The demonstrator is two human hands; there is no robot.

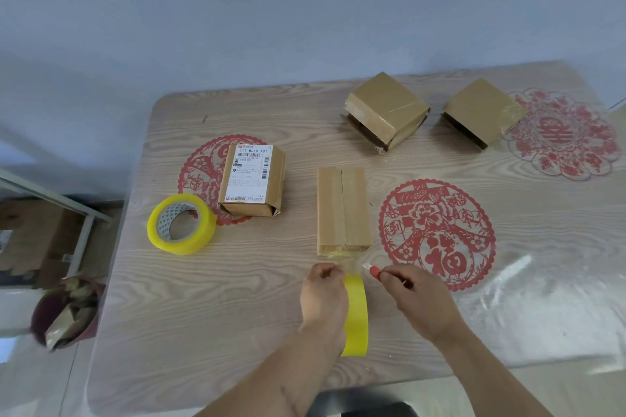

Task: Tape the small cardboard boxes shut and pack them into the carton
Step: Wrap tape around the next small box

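A long narrow cardboard box lies in the middle of the table, its near end covered by a strip of clear tape running toward me. My left hand grips a yellow tape roll standing on edge just below that box. My right hand holds a red utility knife, its tip at the stretched tape. A labelled box sits to the left. Two more boxes with open dark sides stand at the back right.
A second yellow tape roll lies flat at the table's left. Red paper-cut decorations lie under the clear table cover. Off the left edge, a cardboard carton and a dark bin of scraps sit on the floor.
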